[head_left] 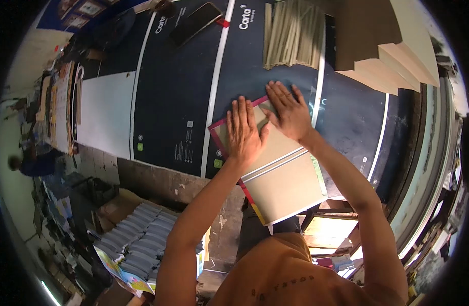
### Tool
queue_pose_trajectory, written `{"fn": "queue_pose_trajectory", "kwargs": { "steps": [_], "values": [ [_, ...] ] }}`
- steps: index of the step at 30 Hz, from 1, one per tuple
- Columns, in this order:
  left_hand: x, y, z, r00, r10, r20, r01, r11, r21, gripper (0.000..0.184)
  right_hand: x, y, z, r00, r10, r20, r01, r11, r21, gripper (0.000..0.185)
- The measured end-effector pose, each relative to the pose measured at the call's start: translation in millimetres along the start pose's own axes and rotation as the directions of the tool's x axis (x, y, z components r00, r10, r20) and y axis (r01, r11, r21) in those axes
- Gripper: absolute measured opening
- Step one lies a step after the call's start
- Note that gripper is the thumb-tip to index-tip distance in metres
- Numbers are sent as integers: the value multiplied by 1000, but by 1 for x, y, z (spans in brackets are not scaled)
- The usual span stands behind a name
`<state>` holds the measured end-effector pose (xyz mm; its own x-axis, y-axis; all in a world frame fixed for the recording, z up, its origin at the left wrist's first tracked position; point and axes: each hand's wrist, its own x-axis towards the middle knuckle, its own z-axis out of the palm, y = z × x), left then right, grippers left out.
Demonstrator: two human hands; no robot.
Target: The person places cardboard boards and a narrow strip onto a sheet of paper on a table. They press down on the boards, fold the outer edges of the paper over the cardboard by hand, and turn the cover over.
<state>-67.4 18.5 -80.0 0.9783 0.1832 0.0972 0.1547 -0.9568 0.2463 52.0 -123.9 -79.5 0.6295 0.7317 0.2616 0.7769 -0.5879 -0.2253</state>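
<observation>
A book cover [290, 191] of tan board lies opened out at a slant across the table's near edge, its lower half jutting out over my lap. Coloured paper is folded over its rim, dark red at the far end. Two pale lines cross its middle, with a narrow strip between them. My left hand [244, 130] rests flat on the far board by its left side, fingers stretched out. Flat near the far right edge lies my right hand [290, 109], its fingers spread over the red border. Neither hand grips anything.
Narrow tan board strips [294, 35] lie beyond my hands. Large boards [382, 46] are stacked at the back right. A phone [196, 24] lies on the dark table covering [175, 97]. Below left, a box holds stacked booklets [142, 239]. Another person [38, 163] is at far left.
</observation>
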Motion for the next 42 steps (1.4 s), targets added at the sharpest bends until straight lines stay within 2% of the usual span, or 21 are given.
{"fn": "queue_pose_trajectory", "kwargs": {
  "steps": [2,3,8,12,16,21,25,32,35,38,39,42],
  "values": [
    [-5,-4,-12,994,-15,105,20,999,-40,87,0,0,-1,999,-6,47,5,1000,12,62],
    [-9,-5,-18,995,-8,97,7,1000,12,86,1,0,0,999,-7,52,6,1000,6,62],
    [-22,-11,-10,999,-40,22,39,999,15,81,3,-1,4,1000,-6,11,6,999,-32,60],
    [-25,-21,-23,1000,-27,-13,28,999,29,79,5,-2,-3,1000,-4,11,4,1000,17,59],
    [-37,-22,-17,998,-66,26,65,997,37,78,-1,-4,2,1000,16,21,-16,1000,5,59],
    [-35,-27,-31,997,19,-68,-16,999,51,77,6,-2,1,1000,12,-6,-12,1000,14,58],
    [-39,-26,-17,997,-74,-37,74,997,6,74,5,-8,-3,1000,26,16,-26,1000,1,58],
    [-40,-28,-16,996,-75,-57,75,997,4,70,2,-7,7,999,16,39,-14,998,-58,61],
    [-41,-29,-14,995,-83,-57,82,997,-12,67,5,-31,9,1000,-4,-6,4,1000,10,62],
    [-43,-30,-11,996,-76,-55,78,997,30,66,7,-53,16,995,-95,27,94,994,55,59],
    [-40,-30,-15,991,-47,-126,51,998,35,60,6,-55,17,991,-131,32,130,990,46,54],
    [-32,-42,-31,994,-61,-86,50,990,-130,44,4,-50,16,989,-146,11,144,983,113,50]
  ]
}}
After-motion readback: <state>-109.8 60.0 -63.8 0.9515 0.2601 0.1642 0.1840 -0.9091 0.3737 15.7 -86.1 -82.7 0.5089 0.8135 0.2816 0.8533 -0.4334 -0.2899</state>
